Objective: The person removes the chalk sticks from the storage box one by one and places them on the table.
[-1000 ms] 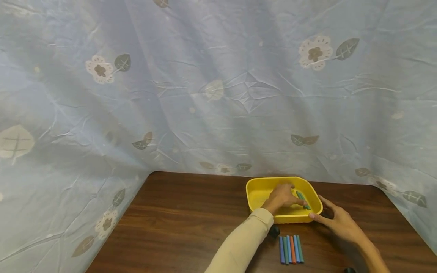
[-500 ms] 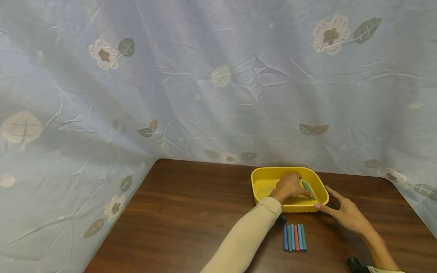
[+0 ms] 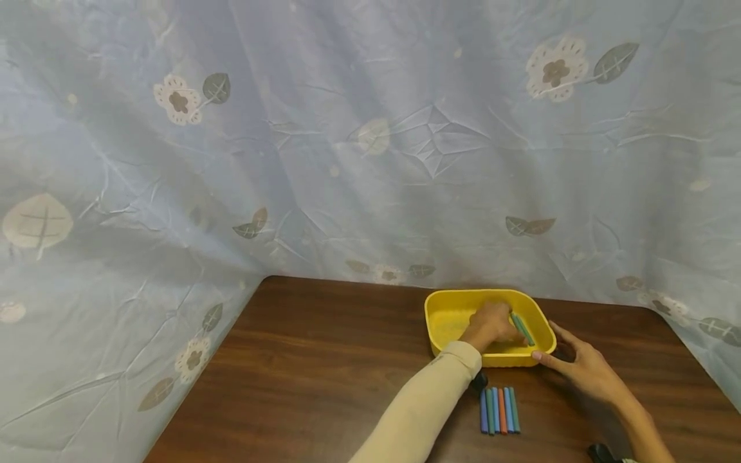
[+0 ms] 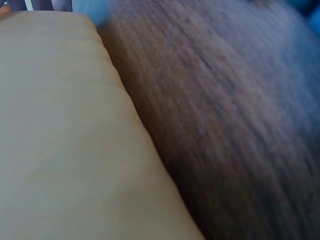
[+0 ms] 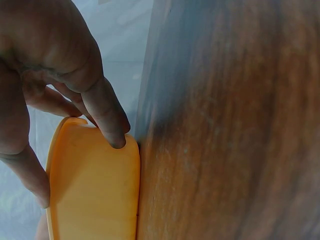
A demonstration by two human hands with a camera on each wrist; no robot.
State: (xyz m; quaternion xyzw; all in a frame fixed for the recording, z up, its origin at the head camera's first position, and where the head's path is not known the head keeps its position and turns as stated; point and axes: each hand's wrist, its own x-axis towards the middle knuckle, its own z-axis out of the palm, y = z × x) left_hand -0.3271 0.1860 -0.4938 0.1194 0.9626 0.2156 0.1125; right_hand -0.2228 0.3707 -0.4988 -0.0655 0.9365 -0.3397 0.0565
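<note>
A shallow yellow plastic tray [image 3: 448,316] stands near the back edge of the table. Inside it, my left hand [image 3: 494,323] reaches down beside slim green chalk-like sticks [image 3: 522,329] at the tray's right end. Its fingertips are mostly hidden behind the hand, so I cannot tell whether it pinches a stick. My right hand [image 3: 581,368] grips the tray's front right corner, thumb at the front rim and fingers round the right side. In the right wrist view the fingers [image 5: 107,112] press on the tray's outer wall [image 5: 97,185]. Close in the left wrist view is the tray's outer wall [image 4: 75,125].
Several similar sticks [image 3: 500,410], blue, green and one orange-red, lie side by side in a row in front of the tray. The table [image 3: 324,379] is dark wood. A pale floral cloth [image 3: 347,161] hangs behind and to the sides.
The head view has shifted a little. My left hand stays in the tray, slightly farther right, its thumb less extended across the sticks. My right hand keeps its grip on the corner.
</note>
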